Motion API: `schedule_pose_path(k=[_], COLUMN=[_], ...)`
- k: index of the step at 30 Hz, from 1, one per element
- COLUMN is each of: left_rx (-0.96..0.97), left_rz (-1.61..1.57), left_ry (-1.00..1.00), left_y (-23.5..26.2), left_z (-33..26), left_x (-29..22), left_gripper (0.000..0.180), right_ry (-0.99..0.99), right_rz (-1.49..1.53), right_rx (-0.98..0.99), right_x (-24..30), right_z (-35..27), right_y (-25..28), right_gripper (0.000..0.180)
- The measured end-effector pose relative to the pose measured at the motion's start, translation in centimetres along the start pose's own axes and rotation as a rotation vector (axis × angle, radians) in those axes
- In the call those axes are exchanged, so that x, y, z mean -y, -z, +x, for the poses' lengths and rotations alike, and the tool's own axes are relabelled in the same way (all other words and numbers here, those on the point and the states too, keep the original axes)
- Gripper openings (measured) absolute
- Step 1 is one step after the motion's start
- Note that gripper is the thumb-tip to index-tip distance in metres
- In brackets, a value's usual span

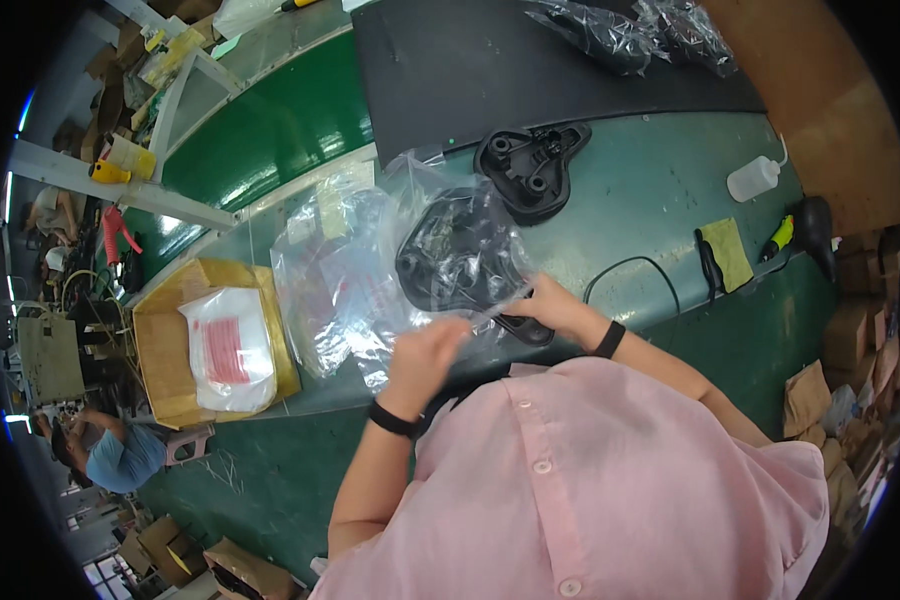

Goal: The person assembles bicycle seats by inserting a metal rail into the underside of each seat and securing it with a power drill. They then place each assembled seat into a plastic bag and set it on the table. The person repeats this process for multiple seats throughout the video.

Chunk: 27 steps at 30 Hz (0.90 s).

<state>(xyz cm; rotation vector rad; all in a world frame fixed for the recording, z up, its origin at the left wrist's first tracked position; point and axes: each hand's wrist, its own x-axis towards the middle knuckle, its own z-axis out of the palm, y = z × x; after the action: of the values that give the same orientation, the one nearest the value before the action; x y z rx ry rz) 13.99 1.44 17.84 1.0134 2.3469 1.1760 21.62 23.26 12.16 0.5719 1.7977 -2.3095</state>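
Observation:
A black bicycle saddle (460, 250) lies underside up on the green table, mostly inside a clear plastic bag (410, 185). Its narrow nose (530, 332) pokes out of the bag toward me. My right hand (562, 308) pinches the bag's edge beside the nose. A little blurred, my left hand (428, 362) is closed at the other end of that edge, and a strip of film stretches between the two hands. Just beyond sits a second bare saddle (535, 172), also underside up. Flat clear bags (335, 275) are spread left of the bagged saddle.
At left stands a yellow box (160, 335) holding white printed bags (232, 350). A black mat (450, 70) with film-wrapped items (620, 38) covers the far side. Rightward are a white squeeze bottle (753, 180), a yellow-green cloth (728, 255) and a black cable (630, 260). A person (120, 455) sits far left.

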Motion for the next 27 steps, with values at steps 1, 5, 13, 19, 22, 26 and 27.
schedule_pose_path(k=[1, 5, 13, 19, 22, 26, 27], left_rx=[0.087, 0.427, 0.287, 0.323, 0.343, 0.319, 0.344], left_rz=[-0.121, -0.304, -0.222, 0.708, 0.674, 0.815, 0.853], left_ry=[-0.121, -0.397, -0.142, 0.11, 0.073, 0.091, 0.079], left_y=[-1.0, -4.7, -3.3, -3.8, -1.4, 3.8, 5.5], left_z=[-0.3, 2.3, 3.3, 1.0, 0.9, 1.4, 1.6], left_x=[-2.8, -10.6, -5.9, 11.8, 16.0, 21.4, 20.6], left_gripper=[0.013, 0.009, 0.045, 0.073, 0.07, 0.071, 0.067], right_ry=[0.076, 0.066, 0.295, 0.477, 0.397, -0.078, -0.255], right_rz=[-0.071, -0.316, -0.133, 0.162, -0.1, -0.305, -0.343], right_rx=[-0.061, -0.258, -0.225, -0.603, -0.359, -0.672, -0.749], right_x=[0.7, 1.8, 8.8, 19.0, 15.2, 6.8, 5.2], right_z=[0.2, 1.2, 5.0, 11.4, 4.6, -14.0, -19.3], right_y=[-0.5, -2.5, 5.9, 15.3, 18.0, 25.9, 29.4], right_gripper=[0.064, 0.076, 0.055, 0.075, 0.041, 0.032, 0.029])
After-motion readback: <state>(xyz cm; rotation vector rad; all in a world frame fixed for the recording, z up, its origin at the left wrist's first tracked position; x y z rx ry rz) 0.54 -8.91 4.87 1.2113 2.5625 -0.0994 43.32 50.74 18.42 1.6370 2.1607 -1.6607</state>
